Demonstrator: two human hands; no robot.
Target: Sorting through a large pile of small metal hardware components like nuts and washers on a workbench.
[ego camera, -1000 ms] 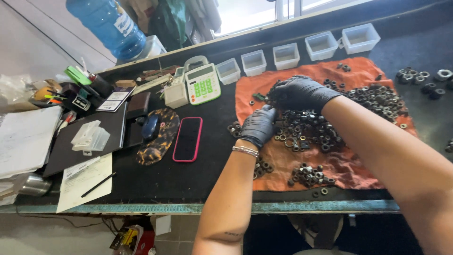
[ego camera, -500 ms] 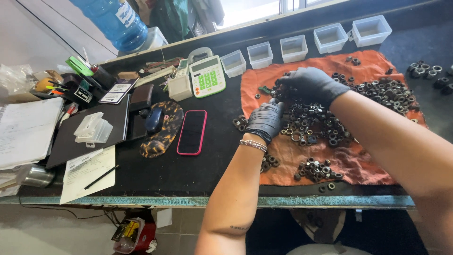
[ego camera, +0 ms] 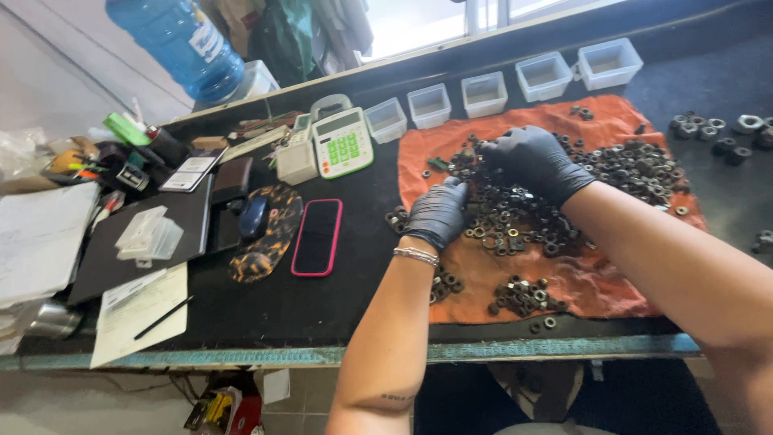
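Observation:
Both my hands wear black gloves and rest over a heap of small dark metal nuts and washers (ego camera: 523, 213) spread on an orange cloth (ego camera: 612, 282). My left hand (ego camera: 439, 211) sits at the cloth's left edge with fingers curled down onto the pieces. My right hand (ego camera: 533, 161) lies palm down on the upper middle of the heap, fingers bent. What either hand grips is hidden under the fingers. A second mound of nuts (ego camera: 636, 165) lies to the right. A small cluster (ego camera: 519, 296) sits near the front edge.
Several clear plastic bins (ego camera: 483, 93) line the far edge of the black bench. Left of the cloth lie a pink-cased phone (ego camera: 316, 236), a calculator (ego camera: 342, 142), a patterned mouse pad (ego camera: 267, 234), papers (ego camera: 137, 310) and a blue water jug (ego camera: 183, 42). Larger nuts (ego camera: 725, 133) sit at far right.
My left hand has shifted a little toward the heap's left edge and my right hand stays on the pile; the camera view moved slightly.

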